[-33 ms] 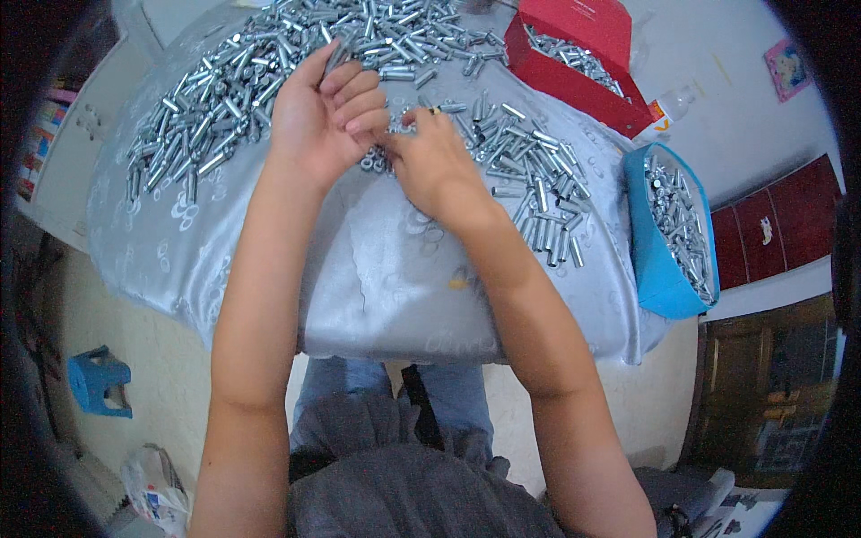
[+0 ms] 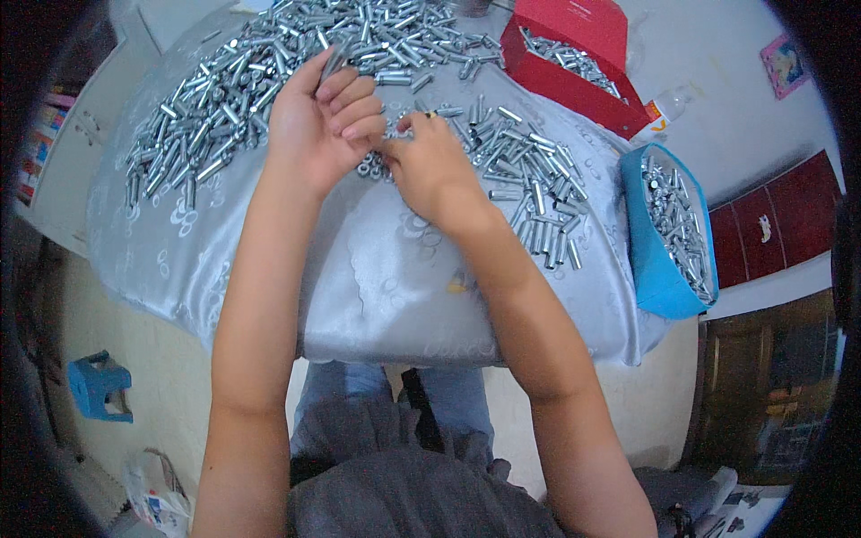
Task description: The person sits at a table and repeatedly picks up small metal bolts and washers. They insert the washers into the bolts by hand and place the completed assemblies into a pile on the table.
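My left hand [image 2: 325,117] is raised palm-up over the table, its fingers curled round a silver metal sleeve [image 2: 333,63] that sticks out between thumb and forefinger. Close beside it on the right, my right hand [image 2: 432,161] reaches down with bent fingers, thumb and forefinger near small metal nuts [image 2: 370,168]. Its fingertips are partly hidden, so what they pinch cannot be made out. A large heap of similar metal sleeves [image 2: 215,121] spreads behind and left of my hands. A smaller pile of sleeves [image 2: 547,184] lies to the right of my right hand.
A shiny grey tablecloth [image 2: 359,296] covers the table. At the back right stands an open red box [image 2: 574,85] of metal pieces, with a clear bottle [image 2: 665,108] nearby. A blue bin [image 2: 662,269] of metal pieces sits at the right edge. On the floor left is a blue stool [image 2: 99,386].
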A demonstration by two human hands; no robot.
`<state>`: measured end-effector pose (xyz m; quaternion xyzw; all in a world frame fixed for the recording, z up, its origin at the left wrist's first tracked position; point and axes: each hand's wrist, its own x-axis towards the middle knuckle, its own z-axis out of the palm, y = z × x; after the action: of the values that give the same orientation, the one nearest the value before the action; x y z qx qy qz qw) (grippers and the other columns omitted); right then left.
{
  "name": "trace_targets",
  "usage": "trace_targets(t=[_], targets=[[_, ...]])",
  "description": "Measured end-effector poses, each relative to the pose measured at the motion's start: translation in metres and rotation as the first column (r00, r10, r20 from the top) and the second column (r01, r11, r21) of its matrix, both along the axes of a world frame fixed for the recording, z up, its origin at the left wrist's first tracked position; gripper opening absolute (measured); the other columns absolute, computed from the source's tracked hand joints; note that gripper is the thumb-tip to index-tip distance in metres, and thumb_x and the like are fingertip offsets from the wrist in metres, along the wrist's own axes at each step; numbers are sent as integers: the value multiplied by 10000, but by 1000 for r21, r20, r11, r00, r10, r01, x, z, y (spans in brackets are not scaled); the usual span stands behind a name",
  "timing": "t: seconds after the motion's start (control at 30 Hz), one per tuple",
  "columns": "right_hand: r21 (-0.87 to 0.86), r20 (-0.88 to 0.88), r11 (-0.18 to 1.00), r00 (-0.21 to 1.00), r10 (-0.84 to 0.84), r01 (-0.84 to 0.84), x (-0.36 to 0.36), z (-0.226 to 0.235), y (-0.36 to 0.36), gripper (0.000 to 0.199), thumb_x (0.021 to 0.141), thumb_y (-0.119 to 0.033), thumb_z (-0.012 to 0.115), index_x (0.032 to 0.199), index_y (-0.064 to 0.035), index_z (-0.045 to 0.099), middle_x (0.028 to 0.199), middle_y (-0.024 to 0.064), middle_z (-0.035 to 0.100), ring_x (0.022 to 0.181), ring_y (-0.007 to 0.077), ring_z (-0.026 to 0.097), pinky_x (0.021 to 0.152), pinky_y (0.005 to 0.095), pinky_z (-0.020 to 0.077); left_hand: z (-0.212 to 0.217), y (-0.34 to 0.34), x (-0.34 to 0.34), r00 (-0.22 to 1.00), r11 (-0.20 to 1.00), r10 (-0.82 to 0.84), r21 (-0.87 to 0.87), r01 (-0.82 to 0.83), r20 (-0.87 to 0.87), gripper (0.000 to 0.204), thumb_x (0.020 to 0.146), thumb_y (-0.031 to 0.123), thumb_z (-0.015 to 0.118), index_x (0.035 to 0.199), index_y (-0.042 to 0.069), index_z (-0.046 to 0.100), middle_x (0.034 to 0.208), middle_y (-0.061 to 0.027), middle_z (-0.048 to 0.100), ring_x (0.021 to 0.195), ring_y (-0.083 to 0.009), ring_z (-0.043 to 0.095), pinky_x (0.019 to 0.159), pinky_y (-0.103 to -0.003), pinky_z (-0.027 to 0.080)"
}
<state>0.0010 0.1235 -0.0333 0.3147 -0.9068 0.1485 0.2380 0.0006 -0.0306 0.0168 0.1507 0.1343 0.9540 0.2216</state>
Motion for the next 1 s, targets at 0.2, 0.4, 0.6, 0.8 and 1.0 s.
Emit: trace_targets(t=[0.2, 0.4, 0.6, 0.8, 1.0], targets=[[-3, 79, 1000, 997, 3, -3, 2, 9, 5, 160, 700, -95, 601, 851, -42, 600, 933, 104, 522, 884, 290, 469, 789, 372, 396, 3, 4, 1, 995, 998, 50, -33, -48, 82, 401, 872, 287, 390, 524, 129, 266, 499, 27, 218, 408, -91, 218, 393, -238, 205], [-606, 130, 794, 979, 158, -48, 13, 38, 9, 132, 733, -78, 571, 836, 4, 557, 805, 102, 582, 752, 224, 568, 693, 307, 459, 3, 13, 3, 976, 994, 62, -106, -40, 211, 415, 870, 279, 425, 515, 136, 263, 486, 31, 217, 393, -82, 215, 367, -227, 201], [-978, 150, 205, 829, 538, 44, 20, 63, 21, 116, 763, -37, 592, 862, 18, 565, 793, 46, 583, 695, 81, 544, 629, 209, 459, -7, 32, 4, 980, 977, -106, -167, 134, 167, 419, 875, 310, 435, 525, 149, 272, 477, 46, 218, 377, -63, 207, 353, -203, 200], [-975, 156, 221, 817, 554, 36, 16, 60, 24, 137, 774, -72, 604, 881, 14, 598, 775, 47, 594, 686, 82, 545, 607, 213, 456, -4, 40, 11, 986, 951, -118, -272, 146, 114, 428, 872, 328, 435, 523, 157, 256, 476, 51, 211, 375, -60, 206, 354, -206, 196], [-974, 222, 167, 758, 613, 150, 21, 67, 29, 177, 780, -136, 614, 892, 2, 617, 738, 29, 595, 650, 73, 530, 601, 201, 437, -4, 39, 11, 983, 946, -149, -274, 174, 111, 434, 876, 343, 419, 522, 159, 249, 478, 48, 213, 374, -59, 204, 355, -212, 198]])
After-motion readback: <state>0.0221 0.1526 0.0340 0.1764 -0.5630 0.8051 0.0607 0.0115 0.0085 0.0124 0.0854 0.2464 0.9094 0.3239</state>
